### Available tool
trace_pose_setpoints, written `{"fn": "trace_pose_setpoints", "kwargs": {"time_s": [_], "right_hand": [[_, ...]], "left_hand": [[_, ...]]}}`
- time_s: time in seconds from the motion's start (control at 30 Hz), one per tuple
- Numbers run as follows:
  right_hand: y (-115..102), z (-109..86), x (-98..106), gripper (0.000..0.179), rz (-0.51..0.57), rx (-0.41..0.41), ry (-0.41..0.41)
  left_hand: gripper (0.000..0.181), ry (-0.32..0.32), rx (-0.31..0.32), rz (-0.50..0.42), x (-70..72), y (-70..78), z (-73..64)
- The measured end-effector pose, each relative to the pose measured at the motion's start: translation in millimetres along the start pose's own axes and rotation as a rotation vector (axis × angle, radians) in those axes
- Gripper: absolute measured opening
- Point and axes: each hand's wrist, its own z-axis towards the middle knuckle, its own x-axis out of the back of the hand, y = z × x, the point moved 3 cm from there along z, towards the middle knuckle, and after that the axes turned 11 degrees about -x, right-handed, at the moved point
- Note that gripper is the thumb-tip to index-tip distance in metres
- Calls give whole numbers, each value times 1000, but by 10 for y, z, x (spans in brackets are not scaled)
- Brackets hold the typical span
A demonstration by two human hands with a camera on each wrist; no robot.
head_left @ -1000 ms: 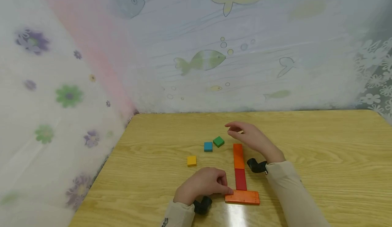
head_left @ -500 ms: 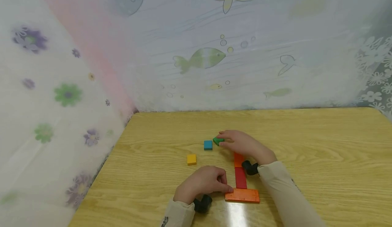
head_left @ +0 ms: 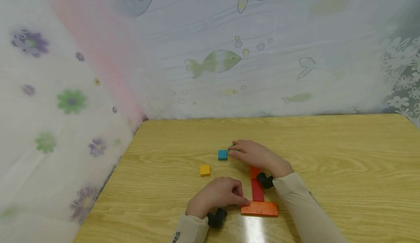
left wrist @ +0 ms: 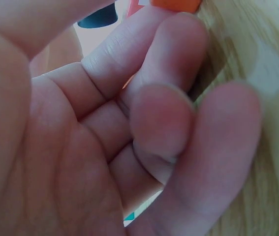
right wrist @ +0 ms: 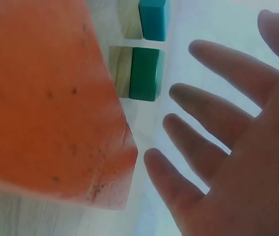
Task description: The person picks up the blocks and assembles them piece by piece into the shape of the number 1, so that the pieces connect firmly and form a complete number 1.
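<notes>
My left hand (head_left: 218, 195) has its fingers curled, with thumb and index at the left end of a long orange block (head_left: 260, 209) lying crosswise near me. In the left wrist view the orange block (left wrist: 176, 4) shows just past those fingertips. My right hand (head_left: 257, 156) reaches over the far end of a red-orange block (head_left: 255, 172) and hides most of a green block (right wrist: 145, 73). Its fingers are spread in the right wrist view, the green block apart from them. A dark red block (head_left: 257, 189) joins the red-orange one to the crosswise block, forming an upside-down T.
Left of the right fingertips sits a square blue block (head_left: 222, 155). A yellow block (head_left: 205, 170) lies nearer, up and left of my left hand. The wooden table (head_left: 354, 155) meets a wall covering with fish drawings (head_left: 221, 61) at its back edge.
My right hand has come down and to the left, from beyond the column's far end to over the green block, now mostly covered. My left hand stays at the crosswise orange block.
</notes>
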Motion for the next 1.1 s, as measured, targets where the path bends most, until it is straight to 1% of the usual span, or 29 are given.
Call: {"fn": "trace_pose_setpoints", "kwargs": {"time_s": [0.3,0.47,0.57,0.7,1.0,1.1], "right_hand": [[-5,-12,-53,43,-46,3,-48],[-11,-1,-67,42,-89,5,-60],[-11,8,-58,42,-131,6,-52],[11,23,-39,43,-151,-16,-32],[44,19,-37,44,-121,-72,3],[66,7,-16,46,-87,-115,17]], "left_hand": [[26,1,-7,25,-2,-1,10],[27,-5,-2,11,-3,-11,19],[27,-5,4,5,1,-6,21],[26,-3,9,14,10,-2,25],[26,5,14,-5,3,1,10],[25,3,10,-9,2,-3,14]]}}
